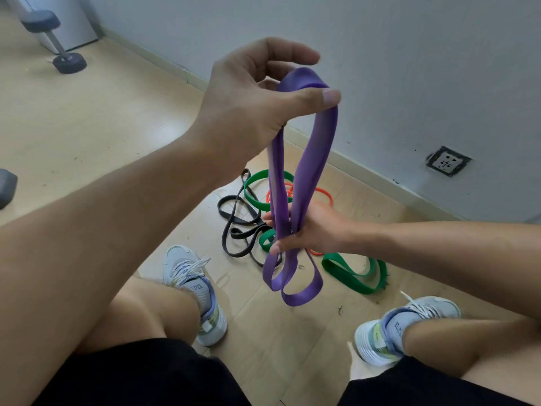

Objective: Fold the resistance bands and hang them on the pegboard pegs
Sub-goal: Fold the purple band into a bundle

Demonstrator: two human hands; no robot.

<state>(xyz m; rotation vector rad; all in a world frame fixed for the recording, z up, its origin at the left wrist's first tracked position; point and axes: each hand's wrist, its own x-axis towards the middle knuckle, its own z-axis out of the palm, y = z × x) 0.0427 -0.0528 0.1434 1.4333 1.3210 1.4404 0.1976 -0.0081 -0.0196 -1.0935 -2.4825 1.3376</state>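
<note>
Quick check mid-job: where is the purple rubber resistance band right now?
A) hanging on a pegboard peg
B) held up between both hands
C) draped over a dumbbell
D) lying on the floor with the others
B: the purple rubber resistance band hangs from the left hand while the right hand grips its strands lower down, above the floor.

Your left hand was above right hand, band btwn them; other bands on floor near wall.

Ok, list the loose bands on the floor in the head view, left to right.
Black band → orange band → wide green band. The thinner green band overlaps the black one, so I leave it out.
</note>
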